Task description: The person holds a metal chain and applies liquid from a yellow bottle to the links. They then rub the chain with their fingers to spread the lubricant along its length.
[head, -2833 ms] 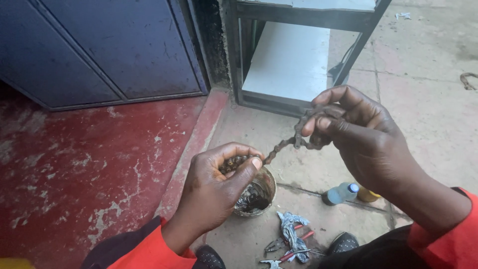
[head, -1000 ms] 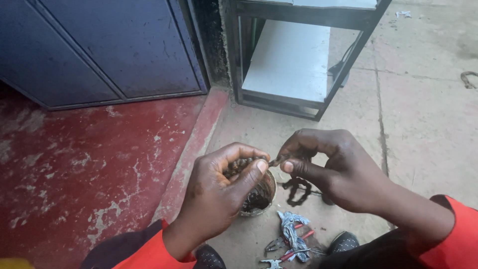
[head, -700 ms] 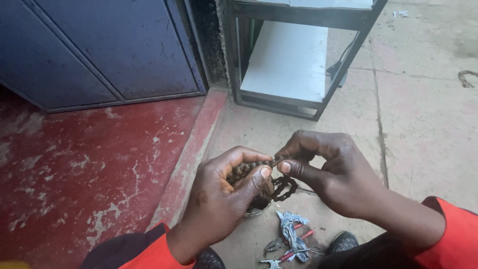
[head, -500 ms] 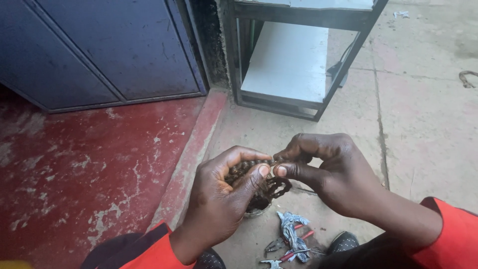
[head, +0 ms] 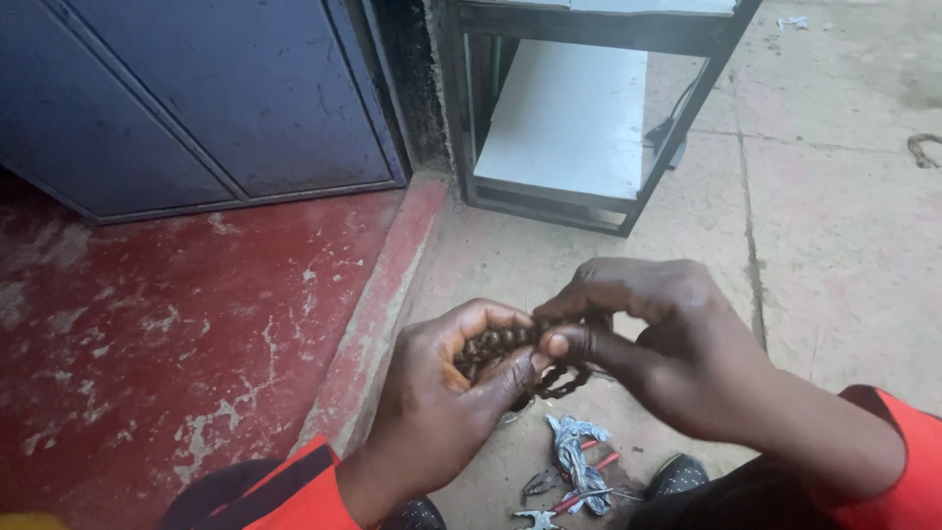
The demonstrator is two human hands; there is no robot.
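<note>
The chain (head: 510,345) you held was dark, greasy and rust-tinged, bunched between your two hands at chest height; a short loop of links hung below your fingers, above the concrete.

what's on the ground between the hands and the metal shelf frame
Head view: only bare concrete floor between the hands, left hand and right hand, and the metal shelf frame.

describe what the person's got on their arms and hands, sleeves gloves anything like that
Both hands are bare: no gloves, rings or watch show on the left hand or the right hand. Each forearm ends in a bright orange-red sleeve, with a dark band or panel along the left one's outer edge. The right sleeve looks plain orange-red, cuff pushed back from the wrist.
</note>
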